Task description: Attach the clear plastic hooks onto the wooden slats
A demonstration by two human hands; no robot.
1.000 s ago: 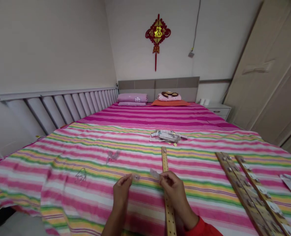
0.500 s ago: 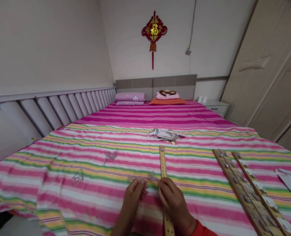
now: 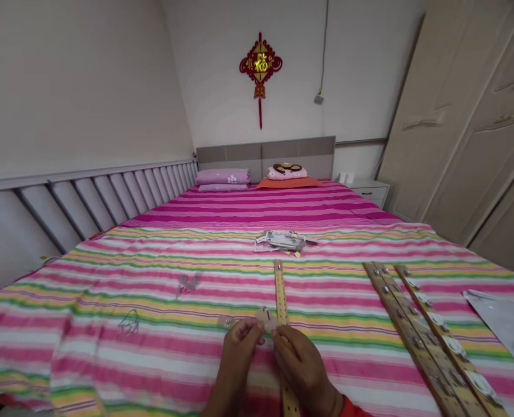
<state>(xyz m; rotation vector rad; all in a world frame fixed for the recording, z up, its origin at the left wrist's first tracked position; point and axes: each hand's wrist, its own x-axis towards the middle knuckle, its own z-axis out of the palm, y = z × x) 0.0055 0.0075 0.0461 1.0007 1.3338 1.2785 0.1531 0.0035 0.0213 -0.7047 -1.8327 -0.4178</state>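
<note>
Change: both hands have drawn together since a second ago
Left hand (image 3: 238, 347): pinching small clear clip (image 3: 265, 318)
Right hand (image 3: 299, 362): fingers grasping the same clip, over wooden strip (image 3: 280, 301)
Clip: near centre of striped bedspread (image 3: 153, 324)

A striped bedspread (image 3: 161, 347) in pink, green, yellow and white is covering the near part of the bed. Two wooden strips (image 3: 430, 333) carrying metal fittings are lying side by side on it at the right, and a grey sheet (image 3: 506, 318) is lying just beyond them at the edge. A heap of small packets (image 3: 283, 240) is sitting mid-bed. Two small clear bits (image 3: 187, 284) (image 3: 128, 325) are resting at the left. Pillows (image 3: 223, 176) are lying against the headboard (image 3: 265, 152). A red knot ornament (image 3: 260, 63) is hanging on the wall. A white nightstand (image 3: 367, 188) is standing beside tall cupboard doors (image 3: 469, 127). A padded rail (image 3: 109, 194) is running along the left.
</note>
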